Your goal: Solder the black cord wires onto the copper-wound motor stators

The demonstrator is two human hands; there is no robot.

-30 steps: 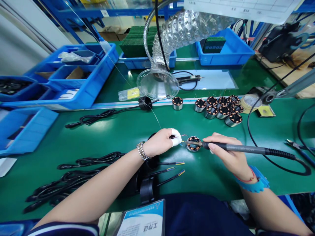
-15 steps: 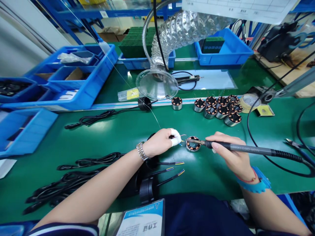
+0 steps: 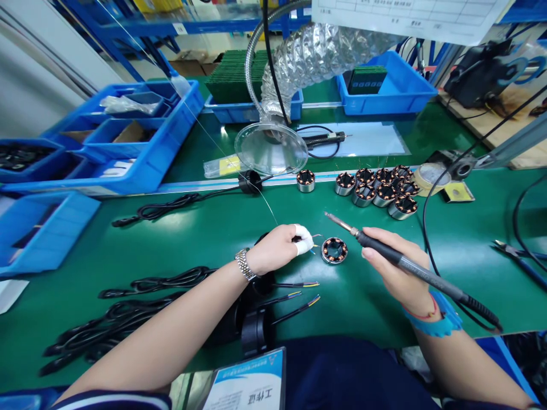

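Observation:
My left hand (image 3: 282,246), with white covers on its fingertips, pinches a black cable whose thin coloured wire ends (image 3: 315,246) stick out past the fingers; the grip itself is mostly hidden. Just right of those ends a motor stator (image 3: 334,251) with copper windings lies on the green mat, a red wire reaching towards it. My right hand (image 3: 395,265) is closed around a soldering iron (image 3: 382,247). The iron's tip points up and left, clear of the stator. A thin strand of solder wire (image 3: 268,204) hangs down to my left hand.
Several stators (image 3: 386,193) stand grouped at the back right, and a single stator (image 3: 306,180) stands left of them. A fume funnel (image 3: 271,149) overhangs the mat. Black cables (image 3: 115,316) with round housings (image 3: 255,332) lie at front left. Cutters (image 3: 519,256) lie far right. Blue bins (image 3: 145,165) line the left.
The soldering iron's tip has lifted off the stator and swung up and away from me, while the handle end has dropped. My left hand stays nearly where it was.

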